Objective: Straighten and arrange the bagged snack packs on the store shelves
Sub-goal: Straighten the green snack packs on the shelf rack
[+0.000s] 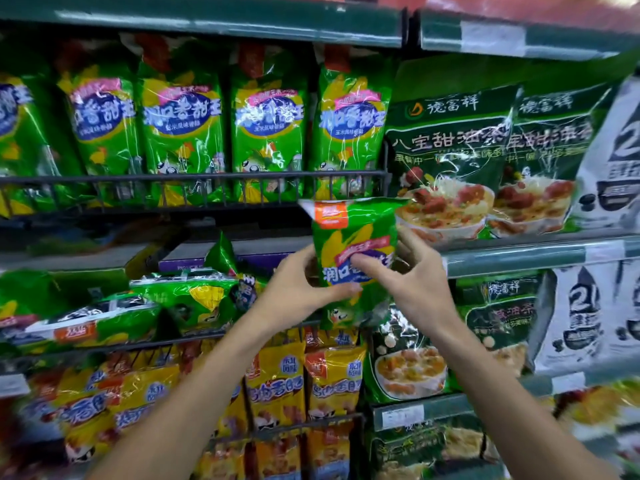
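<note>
Between the two hands, centre of view: fingers (367, 263) of the right hand (412, 285) curl over the front of a glossy green plastic snack bag with an orange logo patch and yellow corn print (356, 237), thumb behind its right edge. Left hand (294, 289) grips the same bag from its left side, fingers closed on the lower left corner. Bag is upright, slightly tilted, held in the air in front of the shelves, just below the black wire front rail (194, 178) of the upper shelf. Behind that rail: a row of matching green corn-print bags (266, 126), standing upright side by side. Right of them: large dark green bags printed with bowls of food (450, 150), standing. Left of the hands, on the middle shelf: several green bags lying flat and askew (145, 306). Below: yellow snack bags (277, 382) standing behind another wire rail. Far right: white bags with black print (616, 150), blurred.
</note>
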`<state>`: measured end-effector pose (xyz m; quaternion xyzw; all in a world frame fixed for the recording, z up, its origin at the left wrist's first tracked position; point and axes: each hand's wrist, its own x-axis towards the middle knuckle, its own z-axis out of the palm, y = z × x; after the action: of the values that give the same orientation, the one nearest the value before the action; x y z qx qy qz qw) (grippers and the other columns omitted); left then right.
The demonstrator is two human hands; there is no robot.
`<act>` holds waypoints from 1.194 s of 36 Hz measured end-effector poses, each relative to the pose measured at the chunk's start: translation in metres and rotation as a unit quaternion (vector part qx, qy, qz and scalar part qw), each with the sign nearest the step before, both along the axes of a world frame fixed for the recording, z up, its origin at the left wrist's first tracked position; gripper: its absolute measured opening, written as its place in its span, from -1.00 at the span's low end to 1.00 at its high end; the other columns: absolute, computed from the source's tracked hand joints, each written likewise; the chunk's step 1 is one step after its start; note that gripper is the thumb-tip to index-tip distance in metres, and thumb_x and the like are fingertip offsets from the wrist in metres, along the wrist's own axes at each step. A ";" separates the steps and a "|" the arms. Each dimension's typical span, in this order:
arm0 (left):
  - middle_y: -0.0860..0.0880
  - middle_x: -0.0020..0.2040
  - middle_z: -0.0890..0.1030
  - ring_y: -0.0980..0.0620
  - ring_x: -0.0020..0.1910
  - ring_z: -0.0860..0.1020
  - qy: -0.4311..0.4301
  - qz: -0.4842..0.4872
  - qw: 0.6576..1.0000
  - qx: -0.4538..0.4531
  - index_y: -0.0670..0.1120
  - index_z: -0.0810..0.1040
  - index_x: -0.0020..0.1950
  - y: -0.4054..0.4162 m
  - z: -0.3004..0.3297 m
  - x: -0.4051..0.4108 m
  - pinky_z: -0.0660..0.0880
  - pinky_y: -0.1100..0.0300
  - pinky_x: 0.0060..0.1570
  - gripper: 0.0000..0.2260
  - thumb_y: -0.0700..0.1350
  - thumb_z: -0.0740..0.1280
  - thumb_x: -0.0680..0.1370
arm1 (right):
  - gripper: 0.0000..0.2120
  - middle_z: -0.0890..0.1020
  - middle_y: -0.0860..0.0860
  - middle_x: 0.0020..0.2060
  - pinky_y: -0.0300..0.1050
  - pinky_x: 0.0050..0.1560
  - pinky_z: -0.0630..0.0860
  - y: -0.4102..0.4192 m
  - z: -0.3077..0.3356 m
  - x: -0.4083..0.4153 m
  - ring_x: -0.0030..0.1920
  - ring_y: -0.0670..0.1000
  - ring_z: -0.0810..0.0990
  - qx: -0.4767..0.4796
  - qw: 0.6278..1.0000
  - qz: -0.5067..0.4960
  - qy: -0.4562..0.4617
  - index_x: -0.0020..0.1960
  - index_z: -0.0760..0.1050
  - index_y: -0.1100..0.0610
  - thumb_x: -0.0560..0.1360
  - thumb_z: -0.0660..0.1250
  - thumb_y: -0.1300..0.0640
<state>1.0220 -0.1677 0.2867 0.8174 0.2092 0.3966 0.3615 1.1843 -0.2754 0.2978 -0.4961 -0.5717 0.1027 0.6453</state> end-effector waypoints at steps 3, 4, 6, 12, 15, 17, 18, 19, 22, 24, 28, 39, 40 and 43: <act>0.13 0.11 0.71 0.15 0.09 0.66 -0.029 0.018 0.999 -0.014 0.06 0.63 0.23 0.008 -0.006 0.004 0.59 0.02 0.13 -0.57 0.03 0.60 0.39 | -0.53 0.68 -0.16 0.09 -0.44 0.05 0.51 0.009 -0.003 0.000 0.09 -0.33 0.62 0.005 1.000 -0.001 -0.016 0.32 0.53 0.14 0.46 0.55 0.19; 0.13 0.10 0.72 0.15 0.06 0.66 -0.042 0.023 0.999 -0.016 0.06 0.64 0.21 0.009 -0.007 0.005 0.60 0.05 0.08 -0.58 0.03 0.59 0.39 | -0.50 0.69 -0.12 0.12 -0.36 0.10 0.54 0.013 -0.005 0.002 0.13 -0.27 0.63 0.004 1.000 0.004 -0.016 0.36 0.51 0.15 0.46 0.55 0.18; 0.11 0.08 0.73 0.13 0.08 0.67 -0.065 0.035 0.997 -0.020 0.07 0.64 0.17 0.011 -0.009 0.006 0.60 0.05 0.12 -0.61 0.03 0.58 0.37 | -0.44 0.67 -0.07 0.21 -0.17 0.25 0.56 0.020 -0.012 0.008 0.25 -0.12 0.62 -0.007 1.000 0.015 -0.022 0.42 0.45 0.13 0.47 0.54 0.16; 0.03 0.11 0.73 0.07 0.11 0.69 -0.110 0.043 0.992 -0.049 -0.07 0.59 0.22 0.021 -0.014 0.005 0.60 -0.04 0.20 -0.54 0.01 0.58 0.37 | -0.39 0.58 -0.27 0.29 -0.24 0.33 0.48 0.031 -0.032 0.014 0.33 -0.22 0.54 -0.022 0.995 -0.013 -0.097 0.55 0.31 0.03 0.57 0.44 0.21; 0.05 0.19 0.69 0.08 0.19 0.65 -0.109 0.036 0.991 -0.065 -0.04 0.48 0.35 0.025 -0.014 0.008 0.56 -0.08 0.28 -0.38 0.06 0.59 0.35 | -0.42 0.59 -0.28 0.25 -0.25 0.30 0.50 0.037 -0.037 0.012 0.28 -0.25 0.57 -0.005 0.994 -0.038 -0.102 0.53 0.34 0.03 0.57 0.43 0.21; 0.10 0.22 0.66 0.12 0.23 0.62 -0.091 0.037 0.993 -0.063 0.02 0.41 0.41 0.026 -0.013 0.010 0.54 -0.02 0.30 -0.31 0.10 0.60 0.36 | -0.44 0.60 -0.30 0.21 -0.26 0.26 0.52 0.039 -0.042 0.012 0.22 -0.28 0.59 -0.002 0.994 -0.054 -0.097 0.52 0.34 0.05 0.57 0.43 0.18; 0.12 0.22 0.65 0.16 0.23 0.61 -0.084 0.034 0.994 -0.058 0.04 0.39 0.42 0.026 -0.013 0.011 0.55 0.07 0.28 -0.33 0.06 0.59 0.38 | -0.45 0.60 -0.30 0.19 -0.28 0.24 0.53 0.040 -0.045 0.012 0.19 -0.29 0.60 -0.002 0.994 -0.060 -0.091 0.51 0.35 0.06 0.57 0.43 0.17; 0.13 0.22 0.65 0.20 0.22 0.60 -0.082 0.029 0.995 -0.053 0.05 0.40 0.42 0.026 -0.014 0.012 0.55 0.17 0.23 -0.36 0.00 0.59 0.41 | -0.46 0.60 -0.28 0.19 -0.28 0.24 0.53 0.040 -0.048 0.012 0.19 -0.29 0.60 -0.002 0.995 -0.064 -0.083 0.51 0.34 0.06 0.58 0.42 0.17; 0.09 0.25 0.64 0.09 0.23 0.61 -0.095 0.029 0.995 -0.029 0.00 0.43 0.43 0.023 -0.017 0.015 0.56 0.10 0.23 -0.39 -0.06 0.58 0.45 | -0.46 0.62 -0.20 0.24 -0.10 0.30 0.55 0.039 -0.057 0.011 0.27 -0.22 0.58 0.002 0.996 -0.074 -0.051 0.51 0.34 0.04 0.58 0.42 0.16; 0.02 0.29 0.60 -0.08 0.21 0.61 -0.103 0.048 0.994 0.000 -0.06 0.46 0.44 0.021 -0.018 0.017 0.55 -0.12 0.27 -0.39 -0.02 0.59 0.44 | -0.46 0.62 -0.14 0.26 0.05 0.29 0.58 0.038 -0.061 0.009 0.30 -0.15 0.58 0.009 0.996 -0.078 -0.044 0.52 0.32 0.03 0.59 0.40 0.13; 0.01 0.18 0.55 0.23 0.21 0.53 -0.142 0.082 0.984 0.076 -0.12 0.61 0.28 0.018 -0.024 0.020 0.53 0.22 0.20 -0.54 -0.07 0.60 0.42 | -0.45 0.61 -0.07 0.30 0.09 0.28 0.58 0.037 -0.066 0.007 0.31 -0.13 0.58 0.022 0.994 -0.095 -0.056 0.54 0.28 0.02 0.61 0.36 0.08; -0.02 0.16 0.58 0.23 0.17 0.57 -0.181 0.105 0.974 0.089 -0.14 0.64 0.21 0.011 -0.029 0.029 0.54 0.32 0.11 -0.61 -0.14 0.61 0.42 | -0.46 0.61 -0.01 0.29 0.01 0.23 0.60 0.046 -0.075 0.013 0.24 -0.11 0.62 0.069 0.983 -0.124 -0.115 0.59 0.21 0.13 0.66 0.29 0.17; -0.02 0.16 0.58 0.25 0.16 0.57 -0.176 0.108 0.974 0.092 -0.14 0.63 0.20 0.013 -0.030 0.027 0.53 0.35 0.09 -0.61 -0.15 0.61 0.42 | -0.46 0.62 -0.01 0.26 0.00 0.20 0.61 0.048 -0.077 0.012 0.21 -0.10 0.64 0.067 0.982 -0.126 -0.120 0.59 0.21 0.13 0.66 0.29 0.16; 0.04 0.17 0.59 0.21 0.18 0.57 -0.143 0.127 0.976 0.107 -0.10 0.62 0.24 0.018 -0.033 0.020 0.56 0.32 0.08 -0.58 -0.06 0.61 0.43 | -0.47 0.66 -0.03 0.16 -0.15 0.05 0.62 0.054 -0.083 0.010 0.06 -0.10 0.67 0.051 0.982 -0.131 -0.123 0.59 0.21 0.10 0.67 0.29 0.12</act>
<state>1.0421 -0.1502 0.2541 0.7528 0.2134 0.5723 0.2453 1.1941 -0.2212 0.2152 -0.5423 -0.5810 -0.0740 0.6024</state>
